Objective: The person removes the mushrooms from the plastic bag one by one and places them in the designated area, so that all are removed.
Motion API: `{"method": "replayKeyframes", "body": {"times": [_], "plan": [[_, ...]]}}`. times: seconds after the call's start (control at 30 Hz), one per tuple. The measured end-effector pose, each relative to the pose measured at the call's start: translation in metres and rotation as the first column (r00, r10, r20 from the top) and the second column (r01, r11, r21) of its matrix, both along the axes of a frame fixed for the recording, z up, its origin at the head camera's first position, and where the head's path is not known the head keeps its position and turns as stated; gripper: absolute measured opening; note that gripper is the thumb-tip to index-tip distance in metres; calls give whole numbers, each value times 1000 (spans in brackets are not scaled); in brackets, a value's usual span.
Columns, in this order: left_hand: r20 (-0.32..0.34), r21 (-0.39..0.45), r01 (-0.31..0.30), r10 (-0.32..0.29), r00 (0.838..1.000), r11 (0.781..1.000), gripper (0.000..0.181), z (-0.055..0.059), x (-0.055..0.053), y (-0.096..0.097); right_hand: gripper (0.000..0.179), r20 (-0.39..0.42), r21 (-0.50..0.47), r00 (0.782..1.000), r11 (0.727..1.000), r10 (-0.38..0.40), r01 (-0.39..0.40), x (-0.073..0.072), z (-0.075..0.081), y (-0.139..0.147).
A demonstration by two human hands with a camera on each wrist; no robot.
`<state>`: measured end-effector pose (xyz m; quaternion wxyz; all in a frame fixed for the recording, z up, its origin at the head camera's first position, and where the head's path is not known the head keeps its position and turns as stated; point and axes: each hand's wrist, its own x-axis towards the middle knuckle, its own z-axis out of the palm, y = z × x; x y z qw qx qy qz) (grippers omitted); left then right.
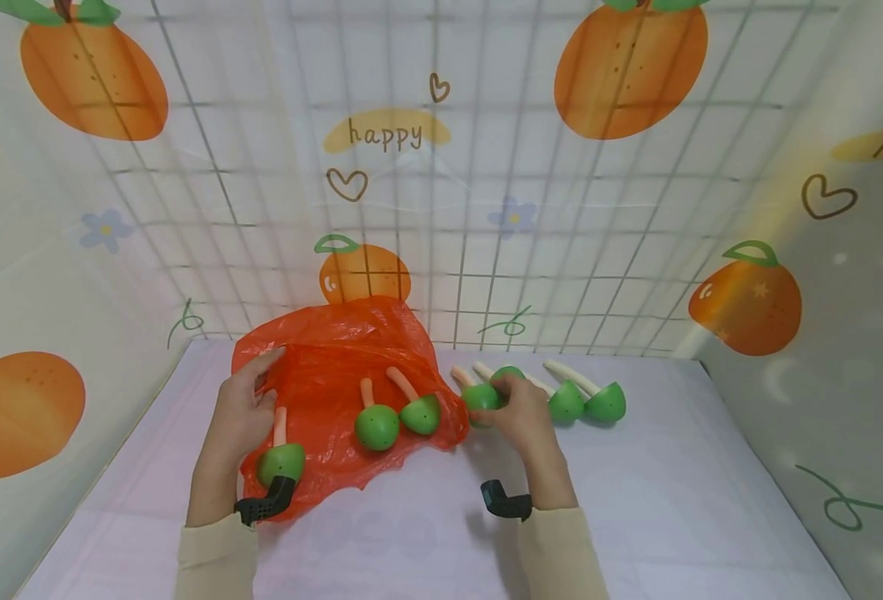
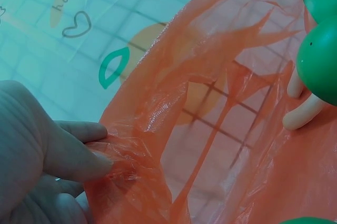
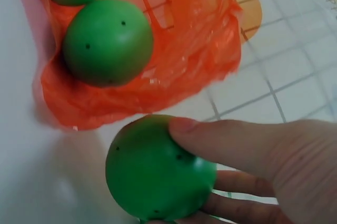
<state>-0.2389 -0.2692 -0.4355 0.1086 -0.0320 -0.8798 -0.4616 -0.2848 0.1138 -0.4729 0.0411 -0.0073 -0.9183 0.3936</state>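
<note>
My left hand (image 1: 242, 417) pinches the gathered edge of a thin red plastic bag (image 1: 321, 375), thumb against fingers, as the left wrist view shows. On the bag lie toy mushrooms with green, black-dotted caps and pale stems: one mushroom (image 1: 376, 428) and another mushroom (image 1: 421, 415) toward its right side, and a third mushroom (image 1: 281, 462) beside my left wrist. Just off the bag's right edge, my right hand (image 1: 524, 417) grips a mushroom (image 3: 152, 171) by its round green cap, thumb on one side and fingers on the other. Its stem is hidden in the right wrist view.
Right of and behind my right hand lie more mushrooms, among them one partly covered mushroom (image 1: 509, 372), a mushroom (image 1: 566, 402) and the rightmost mushroom (image 1: 606, 403). A wire grid (image 1: 479, 275) behind a printed sheet rises at the back of the white table (image 1: 674, 500).
</note>
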Motion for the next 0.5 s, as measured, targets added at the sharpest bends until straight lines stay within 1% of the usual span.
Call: {"method": "replayKeyframes", "body": {"times": [0.2, 0.5], "plan": [[6, 5, 1, -1, 1000, 1000, 65, 1, 0, 1, 56, 61, 37, 998, 999, 6, -8, 0, 0, 8], [25, 7, -4, 4, 1000, 1000, 66, 0, -1, 1, 53, 67, 97, 997, 994, 38, -45, 2, 0, 13]]}}
